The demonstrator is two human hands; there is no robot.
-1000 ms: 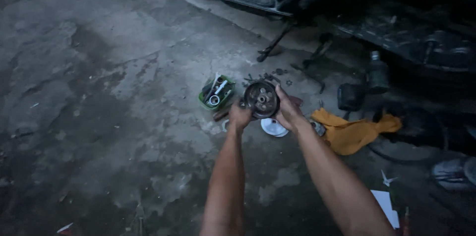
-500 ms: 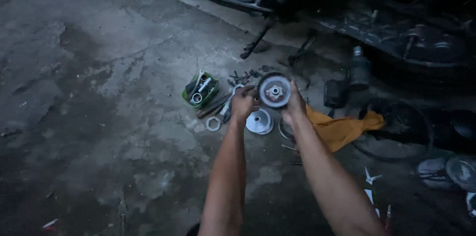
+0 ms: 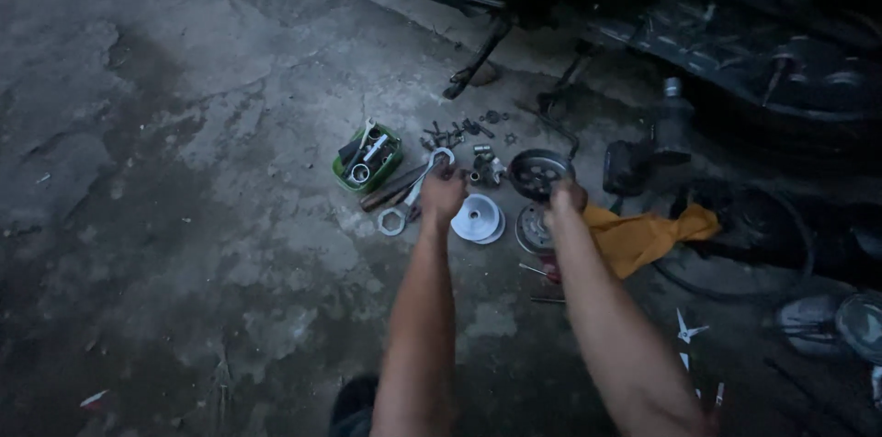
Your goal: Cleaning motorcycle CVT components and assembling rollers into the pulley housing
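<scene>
Two hands: both are seen reaching out over a spread of motor parts on the concrete floor [image 3: 165,216].
Round part: a dark, round, slotted metal part [image 3: 540,172] is held tilted just above the floor, beside the yellow rag [image 3: 643,237] and over a second ribbed disc [image 3: 531,229].
Right hand: the right hand [image 3: 568,196] is closed on the lower rim of the round part; only the edge appears to be gripped, and the fingers are partly hidden behind it.
Left hand: the left hand [image 3: 443,192] is lowered onto the long wrench [image 3: 415,191]; whether the fingers are curled on it or merely resting cannot be told.
Nearby parts: a pale cone-shaped pulley half [image 3: 476,218] lies between the two hands, a small metal fitting [image 3: 485,167] just behind it, and loose bolts [image 3: 459,132] are scattered further back.
Further out: a green tray [image 3: 390,166] of tools sits left of the wrench, and a dark power tool [image 3: 643,154] stands to the right, under the scooter body [image 3: 735,33].
Risk of dropping: a one-handed rim grip on a heavy-looking, probably greasy part could be lost, and the disc or pulley half below could be struck and chipped.
Risk of scattering: small bolts could be swept away by a forearm or the wrench and lost against the dark floor.
Risk from light: little is lit, so dirt could be picked up unnoticed by parts set down on bare concrete.
</scene>
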